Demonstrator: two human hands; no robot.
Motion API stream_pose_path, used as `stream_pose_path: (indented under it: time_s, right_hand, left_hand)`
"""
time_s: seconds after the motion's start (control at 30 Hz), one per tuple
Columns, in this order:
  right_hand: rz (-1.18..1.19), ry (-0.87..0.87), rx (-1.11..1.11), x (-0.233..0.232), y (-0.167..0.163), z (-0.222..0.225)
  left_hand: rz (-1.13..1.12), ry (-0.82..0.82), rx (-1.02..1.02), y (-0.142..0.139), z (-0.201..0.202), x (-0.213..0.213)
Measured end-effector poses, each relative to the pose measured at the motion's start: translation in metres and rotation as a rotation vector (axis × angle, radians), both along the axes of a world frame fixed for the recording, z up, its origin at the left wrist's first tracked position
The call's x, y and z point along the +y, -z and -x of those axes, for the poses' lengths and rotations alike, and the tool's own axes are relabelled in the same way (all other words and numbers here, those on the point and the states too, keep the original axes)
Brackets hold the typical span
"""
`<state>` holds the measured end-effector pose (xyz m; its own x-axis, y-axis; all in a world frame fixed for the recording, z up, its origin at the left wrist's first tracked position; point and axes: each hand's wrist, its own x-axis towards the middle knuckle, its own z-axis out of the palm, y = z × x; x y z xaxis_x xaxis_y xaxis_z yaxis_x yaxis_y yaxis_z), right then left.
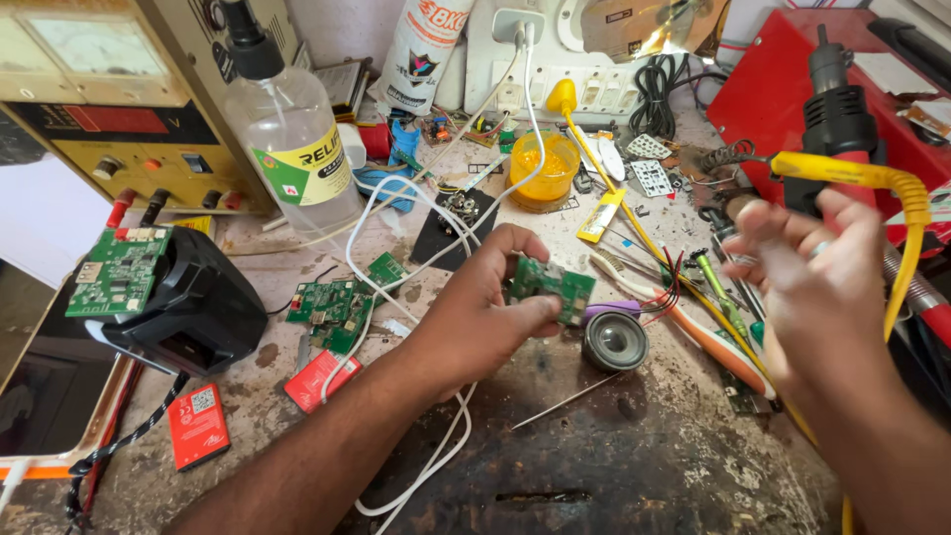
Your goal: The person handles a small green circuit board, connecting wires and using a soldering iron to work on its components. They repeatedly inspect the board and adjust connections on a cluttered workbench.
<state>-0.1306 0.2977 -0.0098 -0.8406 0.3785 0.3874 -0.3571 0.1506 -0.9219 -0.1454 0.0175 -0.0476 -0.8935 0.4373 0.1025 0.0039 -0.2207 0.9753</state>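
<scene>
The small green circuit board (553,285) sits pinched in your left hand (485,312), its grip clamped around the board's left end, just above the worn surface (634,446). A round black speaker (614,341) lies just beside it, joined by thin wires. Your right hand (817,287) hovers raised, fingers loosely spread, grasping nothing, with a coiled yellow cable (892,188) running close behind it.

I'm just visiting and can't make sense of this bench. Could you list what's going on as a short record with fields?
Left hand: pinches a small green circuit board
Right hand: raised, blurred, by a yellow coiled cable
By the board: round speaker on thin wires
Left side: another green board, clear spray bottle
Surface: stained worktable
</scene>
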Motion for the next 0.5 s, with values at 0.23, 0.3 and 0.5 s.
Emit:
stream_pose_path:
  time_s: [0.23, 0.3, 0.5]
  right_hand:
    - [-0.671, 0.289, -0.095, 0.030, -0.026, 0.042]
    - [-0.968, 0.360, -0.086, 0.052, -0.023, 0.051]
    - [-0.849, 0.146, 0.335, 0.120, 0.027, 0.077]
  left_hand:
    - [0.370, -0.104, 0.305, -0.003, -0.005, -0.005]
    - [0.564, -0.124, 0.454, -0.006, -0.010, -0.008]
    - [0.903, -0.126, 0.714, -0.013, -0.033, -0.004]
